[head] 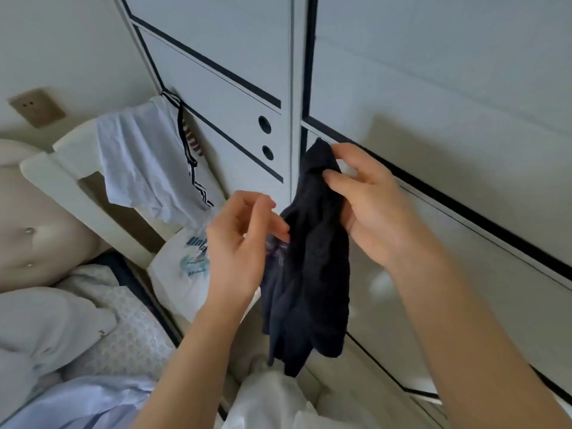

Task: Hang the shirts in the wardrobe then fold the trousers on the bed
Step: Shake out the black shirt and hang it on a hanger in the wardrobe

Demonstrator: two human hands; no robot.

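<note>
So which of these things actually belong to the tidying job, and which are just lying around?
Part of the job:
dark garment, gripped by the right hand, with the left hand at its edge
white shirt with striped trim, draped nearby
printed white T-shirt
wardrobe, doors closed

Just lying about:
wall socket
pillow
padded headboard
</note>
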